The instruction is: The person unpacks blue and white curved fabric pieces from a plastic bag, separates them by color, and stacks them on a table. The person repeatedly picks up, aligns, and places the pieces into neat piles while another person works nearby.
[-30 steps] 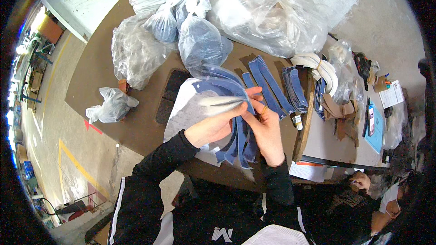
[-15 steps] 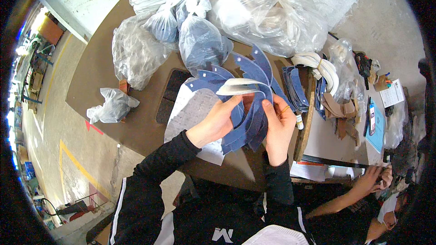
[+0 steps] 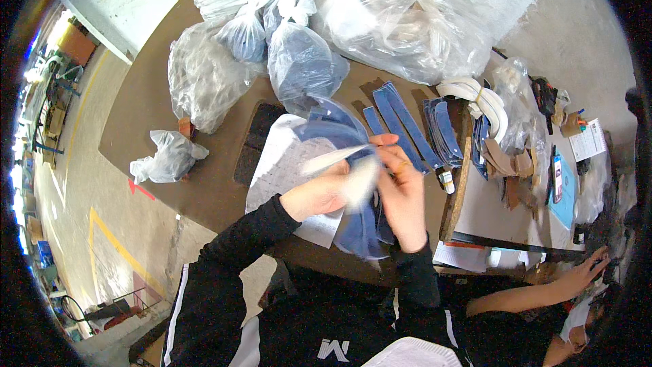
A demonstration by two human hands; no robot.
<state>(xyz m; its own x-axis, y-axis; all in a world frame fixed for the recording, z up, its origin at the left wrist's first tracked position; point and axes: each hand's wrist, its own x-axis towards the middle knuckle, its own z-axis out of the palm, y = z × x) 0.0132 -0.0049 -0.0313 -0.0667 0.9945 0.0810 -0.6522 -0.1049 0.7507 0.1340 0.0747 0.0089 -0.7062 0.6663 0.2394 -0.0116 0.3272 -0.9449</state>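
At the near edge of the brown table [image 3: 156, 115] we see both hands close together. The left hand [image 3: 319, 194] and the right hand [image 3: 404, 194] both grip a bundle of blue fabric pieces [image 3: 360, 231], which hangs down between them with its long axis running near to far. A white strip [image 3: 339, 160] in the fingers is blurred, so we cannot tell its exact shape. Under the hands lies a white patterned sheet [image 3: 285, 163], partly hidden. Farther right, blue strips [image 3: 401, 122] lie flat, pointing far-left. Beyond stand clear plastic bags [image 3: 401, 13].
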